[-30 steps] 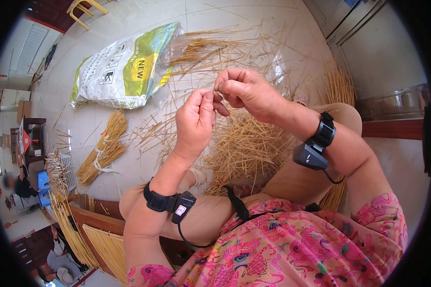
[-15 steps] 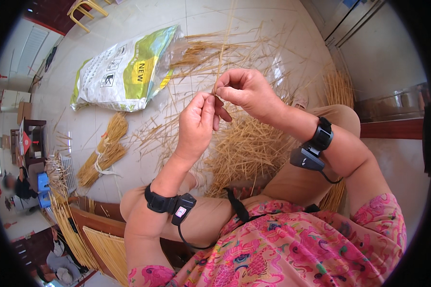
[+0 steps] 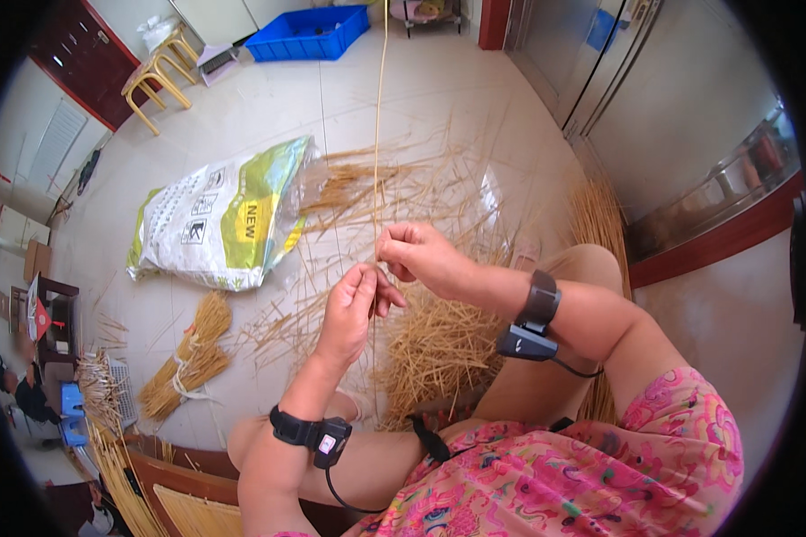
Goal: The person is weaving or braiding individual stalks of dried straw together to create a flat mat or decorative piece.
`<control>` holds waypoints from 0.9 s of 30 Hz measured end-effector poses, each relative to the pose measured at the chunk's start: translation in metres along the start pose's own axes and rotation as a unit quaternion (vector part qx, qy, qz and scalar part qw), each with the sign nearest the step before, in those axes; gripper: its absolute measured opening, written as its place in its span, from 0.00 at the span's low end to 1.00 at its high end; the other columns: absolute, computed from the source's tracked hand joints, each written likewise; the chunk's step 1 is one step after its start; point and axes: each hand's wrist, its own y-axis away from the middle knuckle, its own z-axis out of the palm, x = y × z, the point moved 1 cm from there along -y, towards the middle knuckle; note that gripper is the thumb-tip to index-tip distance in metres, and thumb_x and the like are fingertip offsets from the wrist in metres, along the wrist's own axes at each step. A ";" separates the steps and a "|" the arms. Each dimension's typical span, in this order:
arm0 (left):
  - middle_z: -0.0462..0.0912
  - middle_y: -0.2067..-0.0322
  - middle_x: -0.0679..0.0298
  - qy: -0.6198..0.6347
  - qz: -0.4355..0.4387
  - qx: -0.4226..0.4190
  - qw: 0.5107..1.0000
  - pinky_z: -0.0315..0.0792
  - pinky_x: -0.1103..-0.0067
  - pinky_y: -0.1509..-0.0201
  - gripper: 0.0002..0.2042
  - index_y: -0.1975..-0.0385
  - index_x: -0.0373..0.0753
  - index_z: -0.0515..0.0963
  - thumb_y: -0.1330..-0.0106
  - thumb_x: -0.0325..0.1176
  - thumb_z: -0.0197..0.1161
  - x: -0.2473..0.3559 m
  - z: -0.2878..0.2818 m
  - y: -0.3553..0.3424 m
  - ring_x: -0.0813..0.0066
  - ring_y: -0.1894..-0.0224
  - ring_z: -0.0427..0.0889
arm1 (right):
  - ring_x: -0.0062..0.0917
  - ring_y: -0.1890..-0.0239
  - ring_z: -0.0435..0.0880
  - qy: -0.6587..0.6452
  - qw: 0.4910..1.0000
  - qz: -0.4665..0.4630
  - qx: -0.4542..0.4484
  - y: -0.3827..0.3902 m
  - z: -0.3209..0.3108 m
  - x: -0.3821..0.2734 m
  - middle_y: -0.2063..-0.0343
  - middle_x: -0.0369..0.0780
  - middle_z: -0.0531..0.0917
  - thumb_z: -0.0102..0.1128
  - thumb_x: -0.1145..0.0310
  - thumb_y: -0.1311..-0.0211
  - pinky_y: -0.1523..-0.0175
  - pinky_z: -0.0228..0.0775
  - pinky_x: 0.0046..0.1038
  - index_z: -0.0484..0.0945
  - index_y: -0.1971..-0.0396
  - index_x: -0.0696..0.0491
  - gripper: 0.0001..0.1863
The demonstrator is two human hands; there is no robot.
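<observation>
A long, thin straw stalk [image 3: 381, 116] stands upright in front of me and runs down into my two hands. My left hand [image 3: 351, 304] pinches it between thumb and forefinger, the other fingers loosely curled. Just above and to the right, my right hand [image 3: 421, 258] is closed on the same stalk with thumb and forefinger. The hands are close together. Below them a heap of loose straw [image 3: 443, 353] covers the floor between my legs, with scattered stalks [image 3: 412, 192] spreading away from it.
A white and green plastic sack [image 3: 215, 215] lies at the left, straw spilling from its mouth. Nearer is a tied straw bundle [image 3: 188, 353]. More straw [image 3: 600, 219] leans along the right wall. Farther off are a blue bin [image 3: 309, 36] and yellow-legged stools [image 3: 157, 80].
The view has tilted up, so the blue bin and more of the stools show. My hands stay together on the stalk, which now stands straighter, its upper length more visible.
</observation>
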 end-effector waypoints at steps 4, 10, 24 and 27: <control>0.78 0.77 0.60 0.001 0.013 -0.009 1.000 0.61 0.90 0.75 0.10 0.70 0.42 0.68 0.30 0.38 0.44 -0.002 -0.001 0.001 0.85 0.80 0.66 | 0.13 0.85 0.64 0.108 0.990 0.028 0.082 -0.002 -0.007 -0.003 0.87 0.31 0.69 0.49 0.70 0.45 0.80 0.55 0.19 0.72 0.80 0.55 0.08; 0.79 0.77 0.61 0.031 0.000 0.014 0.999 0.61 0.89 0.74 0.10 0.70 0.42 0.69 0.30 0.38 0.44 -0.004 -0.005 0.004 0.85 0.79 0.66 | 0.32 0.77 0.78 0.524 0.851 0.041 0.015 -0.002 -0.026 0.004 0.85 0.45 0.78 0.52 0.58 0.50 0.67 0.70 0.32 0.78 0.82 0.57 0.16; 0.79 0.75 0.64 -0.312 0.083 0.051 0.945 0.68 0.82 0.70 0.07 0.71 0.36 0.71 0.33 0.31 0.49 0.002 -0.018 0.002 0.80 0.74 0.74 | 0.11 0.78 0.72 0.099 0.975 -0.141 0.138 -0.009 -0.026 -0.059 0.72 0.35 0.78 0.50 0.67 0.36 0.74 0.64 0.13 0.75 0.66 0.58 0.09; 0.79 0.77 0.62 -0.426 0.179 0.079 0.884 0.70 0.77 0.69 0.06 0.71 0.36 0.72 0.35 0.31 0.50 0.006 -0.038 -0.006 0.70 0.73 0.77 | 0.13 0.77 0.73 0.053 0.965 -0.209 0.148 -0.005 -0.034 -0.072 0.74 0.36 0.77 0.46 0.68 0.34 0.75 0.65 0.15 0.73 0.65 0.60 0.10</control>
